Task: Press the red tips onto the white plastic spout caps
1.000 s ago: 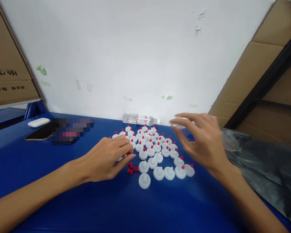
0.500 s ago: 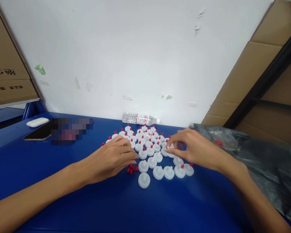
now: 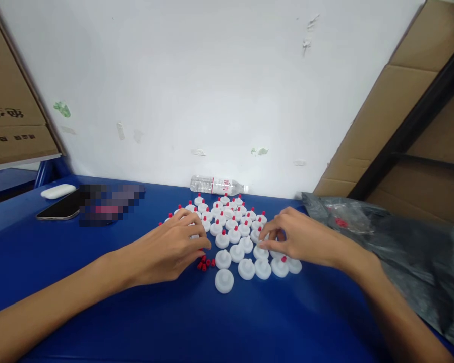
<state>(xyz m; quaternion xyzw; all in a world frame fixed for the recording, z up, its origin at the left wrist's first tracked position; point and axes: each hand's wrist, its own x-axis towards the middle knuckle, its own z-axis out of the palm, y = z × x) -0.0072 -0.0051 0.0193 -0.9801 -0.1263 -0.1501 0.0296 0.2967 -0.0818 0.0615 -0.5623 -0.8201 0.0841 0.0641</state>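
Observation:
Many round white plastic nozzle lids (image 3: 224, 281) stand spout-up on the blue table. Small red tips cap most of the farther spouts, while several nearer ones are bare. My left hand (image 3: 177, 244) is at the left of the group, fingers curled down and close together over a small pile of loose red caps (image 3: 204, 265). What its fingertips hold, if anything, is hidden. At the right, my right hand (image 3: 293, 236) has thumb and fingers pinched at the top of a white lid (image 3: 261, 253); the fingers cover its spout.
A clear plastic bottle (image 3: 219, 185) lies by the wall behind the lids. A phone (image 3: 58, 205) and a white case (image 3: 58, 191) sit at the left. Dark plastic sheeting (image 3: 404, 262) with a clear bag of red pieces (image 3: 342, 222) lies at the right.
My right hand has come slightly down and nearer, now pinching at a closer lid among the front ones. My left hand has shifted slightly left at the red caps.

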